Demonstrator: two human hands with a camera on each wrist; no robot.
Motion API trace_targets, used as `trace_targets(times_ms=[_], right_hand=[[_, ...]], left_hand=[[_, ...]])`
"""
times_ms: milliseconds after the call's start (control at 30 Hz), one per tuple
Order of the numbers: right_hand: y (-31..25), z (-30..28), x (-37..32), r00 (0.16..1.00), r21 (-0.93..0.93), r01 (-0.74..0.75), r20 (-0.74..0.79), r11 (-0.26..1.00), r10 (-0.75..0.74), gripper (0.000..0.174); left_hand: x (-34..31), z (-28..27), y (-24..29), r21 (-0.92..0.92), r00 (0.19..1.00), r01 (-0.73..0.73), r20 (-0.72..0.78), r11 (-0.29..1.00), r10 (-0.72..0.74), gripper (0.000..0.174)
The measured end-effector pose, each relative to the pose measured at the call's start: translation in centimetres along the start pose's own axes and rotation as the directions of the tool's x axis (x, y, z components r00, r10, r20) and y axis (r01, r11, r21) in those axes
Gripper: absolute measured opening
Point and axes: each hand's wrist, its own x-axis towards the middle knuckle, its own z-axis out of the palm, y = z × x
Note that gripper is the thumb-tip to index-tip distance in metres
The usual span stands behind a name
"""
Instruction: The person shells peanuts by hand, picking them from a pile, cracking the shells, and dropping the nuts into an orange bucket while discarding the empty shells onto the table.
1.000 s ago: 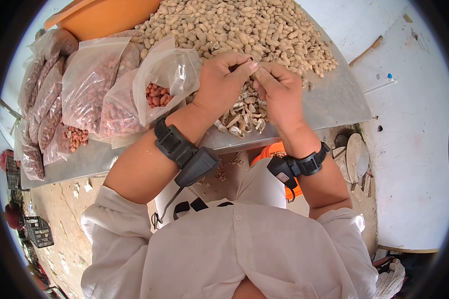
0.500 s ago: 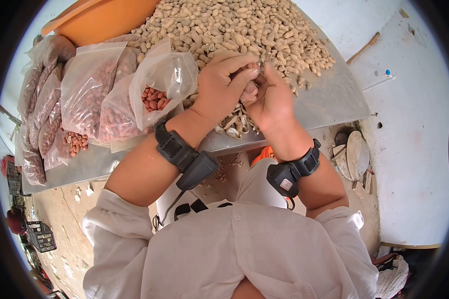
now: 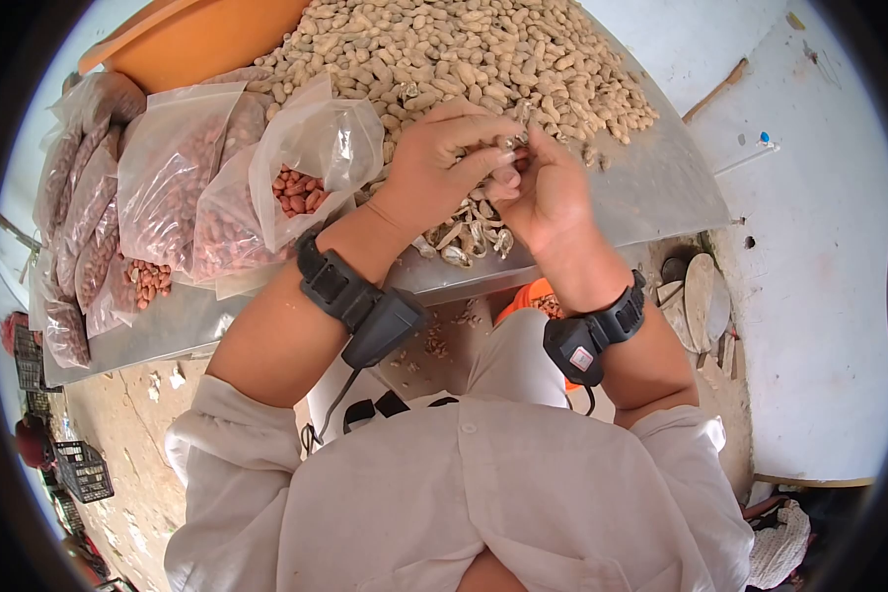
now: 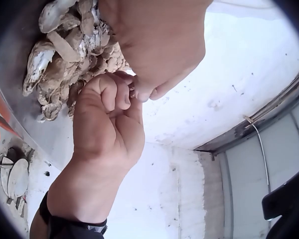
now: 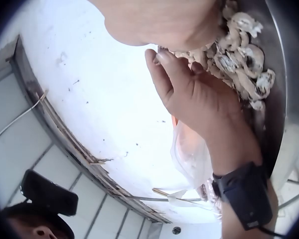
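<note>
So both hands are up over the metal table (image 3: 661,209), fingertips together on one little peanut (image 3: 519,141), which is mostly buried between them. The left hand (image 3: 436,166) pinches it with thumb and fingertips, and the right hand (image 3: 553,202) has its fingers curled in and grips it from the other side, though honestly the exact hold is half hidden. Right under and in front of the hands there's a messy heap of broken shells (image 3: 472,235), near the table's front edge. Behind the hands sits a massive pile of unshelled peanuts (image 3: 464,54), with an orange basin (image 3: 202,41) beside it at the back left. Just left of the left hand is an opened plastic bag (image 3: 357,133) with reddish kernels (image 3: 298,193) showing inside, and farther left a bunch of filled bags (image 3: 173,187) are packed close together. Both forearms wear chunky black wrist units (image 3: 375,318), the shirt (image 3: 444,493) is pale, an orange bucket (image 3: 536,294) peeks out below the table, and there's a black crate (image 3: 84,471) off on the floor at left.
</note>
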Motion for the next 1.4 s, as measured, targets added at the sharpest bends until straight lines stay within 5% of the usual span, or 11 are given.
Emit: trace_targets(times_ms=[100,433,533,633,733,933,1033,1133,1167,1233,1400], right_hand=[[-1.6,-0.8,-0.4,0.987,-0.329,0.149,0.110,0.933,-0.118,0.012],[-7.3,-5.3,1.7,0.987,-0.676,0.159,0.123,0.719,-0.102,0.011],[-7.7,-5.1,1.4,0.982,-0.870,0.160,0.094,0.467,-0.162,0.011],[-7.7,-5.8,1.8,0.917,-0.945,0.326,0.325,-0.035,-0.229,0.016],[-7.3,-5.2,1.4,0.924,-0.902,0.230,0.320,-0.365,-0.208,0.017],[-6.5,-5.4,2.1,0.897,-0.838,0.277,0.401,-0.471,-0.186,0.022],[-6.4,-5.3,2.5,0.853,-0.892,0.423,0.451,-0.160,-0.262,0.016],[-6.2,-3.8,1.5,0.962,-0.705,0.245,0.261,0.666,-0.077,0.011],[-5.7,-3.4,1.3,0.960,-0.589,0.194,0.278,0.785,-0.028,0.012],[-4.6,-2.8,0.9,0.941,-0.318,0.054,0.333,0.947,0.058,0.013],[-1.7,-2.7,1.0,0.893,-0.096,0.016,0.450,0.995,0.029,0.017]], left_hand=[[0.0,-0.2,0.4,-0.095,0.994,0.106,0.017,0.990,-0.105,0.019],[-0.3,0.0,-0.8,0.011,0.973,0.158,0.169,0.987,-0.158,0.016],[-0.3,0.0,-0.8,0.011,0.980,0.154,0.123,0.988,-0.154,0.016],[-0.2,-0.2,-0.5,-0.008,0.975,0.195,0.108,0.981,-0.193,0.017],[-0.3,-0.1,-0.4,-0.024,0.981,0.189,0.054,0.982,-0.187,0.018],[-0.3,-0.1,-0.4,0.006,0.981,0.190,0.035,0.982,-0.190,0.019],[-0.3,-0.1,-0.3,0.007,0.978,0.208,0.016,0.978,-0.208,0.023],[-0.4,0.2,-0.2,-0.041,0.972,0.235,0.014,0.971,-0.235,0.025],[-0.4,0.4,-0.2,-0.052,0.973,0.229,0.006,0.972,-0.229,0.025],[-0.3,0.5,-0.2,-0.070,0.976,0.216,-0.012,0.974,-0.217,0.026],[-0.1,0.2,0.1,-0.074,0.955,0.297,0.002,0.952,-0.297,0.023]])
